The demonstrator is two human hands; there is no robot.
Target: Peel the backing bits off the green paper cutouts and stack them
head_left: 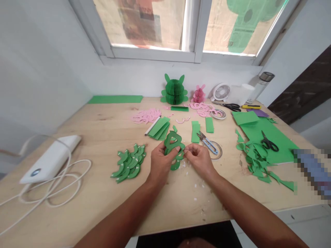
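The left hand grasps a green paper cut-out, seemingly to steady it for the right hand just beside, whose grip cannot be told.

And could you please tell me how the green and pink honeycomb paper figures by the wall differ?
The green honeycomb figure is larger, while the pink honeycomb figure is smaller. A green paper strip lies before the green figure; loose pink cutouts lie before the pink one. Both stand upright, with pleated bodies and two ear-like tabs on top.
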